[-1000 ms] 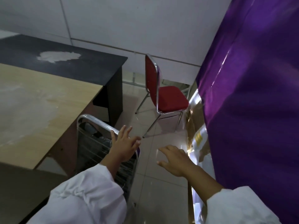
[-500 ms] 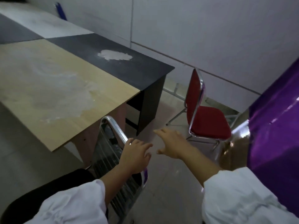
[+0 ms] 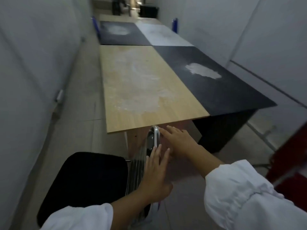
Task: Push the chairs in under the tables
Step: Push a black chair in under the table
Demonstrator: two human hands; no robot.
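The chair (image 3: pixel 93 180), black-seated with a chrome back (image 3: pixel 155 136), stands at the near end of the wooden table (image 3: pixel 141 90), its seat not under the top. The left hand (image 3: pixel 154 176) lies flat against the back and the right hand (image 3: pixel 179 143) touches its top; both have straight fingers and grasp nothing. A black table (image 3: pixel 216 90) adjoins the wooden one, and a red chair (image 3: pixel 290 163) stands at the far right.

the room was dim and narrow. left of the light wooden tabletop (image 3: pixel 132 83) a pale grey panelled wall (image 3: pixel 33 63) ran close alongside, with a small pale fitting (image 3: pixel 59 95) low on it. between that wall and the tabletop lay a grey tiled floor (image 3: pixel 79 100). well to the tabletop's right stood another pale wall (image 3: pixel 257 30). far beyond the tabletop stood a dark boxy unit (image 3: pixel 148 11), blurred.
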